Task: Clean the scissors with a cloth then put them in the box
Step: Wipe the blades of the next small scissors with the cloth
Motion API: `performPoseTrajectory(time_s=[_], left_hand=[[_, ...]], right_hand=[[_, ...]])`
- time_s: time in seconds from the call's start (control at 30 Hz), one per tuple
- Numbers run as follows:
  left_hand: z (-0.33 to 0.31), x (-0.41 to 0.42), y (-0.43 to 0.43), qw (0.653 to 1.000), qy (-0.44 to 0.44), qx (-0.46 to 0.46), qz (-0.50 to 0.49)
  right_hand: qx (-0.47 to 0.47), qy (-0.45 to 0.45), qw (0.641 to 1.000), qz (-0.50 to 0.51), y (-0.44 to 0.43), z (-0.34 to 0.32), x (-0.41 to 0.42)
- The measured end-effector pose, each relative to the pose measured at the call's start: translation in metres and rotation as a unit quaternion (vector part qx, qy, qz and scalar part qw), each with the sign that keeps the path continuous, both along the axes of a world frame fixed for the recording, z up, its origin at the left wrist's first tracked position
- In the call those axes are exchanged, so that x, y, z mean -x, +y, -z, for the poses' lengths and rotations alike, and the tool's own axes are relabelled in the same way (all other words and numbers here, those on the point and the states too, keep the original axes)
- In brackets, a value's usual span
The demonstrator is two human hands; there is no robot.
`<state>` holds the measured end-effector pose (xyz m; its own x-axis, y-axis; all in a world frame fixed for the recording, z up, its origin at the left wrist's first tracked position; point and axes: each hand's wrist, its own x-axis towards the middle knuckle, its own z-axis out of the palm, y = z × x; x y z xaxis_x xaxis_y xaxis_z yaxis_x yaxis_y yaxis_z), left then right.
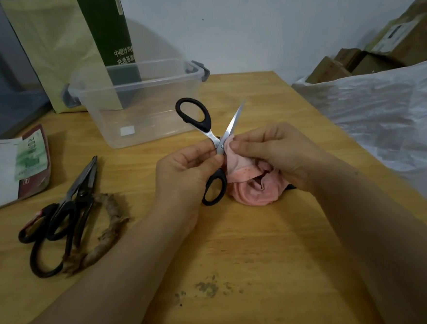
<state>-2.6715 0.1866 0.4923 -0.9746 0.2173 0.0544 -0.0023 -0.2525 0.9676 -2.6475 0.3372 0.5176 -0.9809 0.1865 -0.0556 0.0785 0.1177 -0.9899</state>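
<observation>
Black-handled scissors (206,123) are spread wide open above the wooden table (238,236). My left hand (183,174) pinches them near the pivot, with one blade pointing up and to the right. My right hand (275,152) pinches a pink cloth (249,184) against the scissors just beside the pivot. The rest of the cloth lies bunched on the table under that hand. Behind the scissors stands a clear plastic box (140,101) with grey latches, open on top, with nothing in it.
Several dark, worn scissors (67,212) lie on the table at the left, one with a frayed wrapped handle. Packets (11,171) sit at the far left edge. A paper bag (68,45) stands behind the box. A white plastic sack (381,114) borders the right side.
</observation>
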Motion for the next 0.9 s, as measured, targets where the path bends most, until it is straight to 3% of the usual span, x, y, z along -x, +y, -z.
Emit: performPoseTrajectory(time_s=[0.17,0.43,0.63,0.8,0.9], left_hand=[[0.003,0.000,0.001,1.000,0.004,0.005,-0.007],[0.002,-0.003,0.006,1.000,0.017,0.013,-0.007],[0.002,-0.003,0.000,0.999,0.031,-0.006,0.017],[0.002,-0.004,0.008,0.998,0.054,0.023,0.007],[0.003,-0.004,0.008,0.999,0.040,0.017,-0.006]], right_hand=[[-0.027,0.044,0.998,0.021,-0.008,0.009,0.002],[0.125,0.055,0.985,0.103,-0.011,0.001,0.001],[0.014,0.032,0.999,0.035,-0.016,0.002,-0.001],[0.137,0.040,0.982,0.121,-0.011,0.000,0.001],[0.133,0.043,0.984,0.107,-0.010,0.000,0.002]])
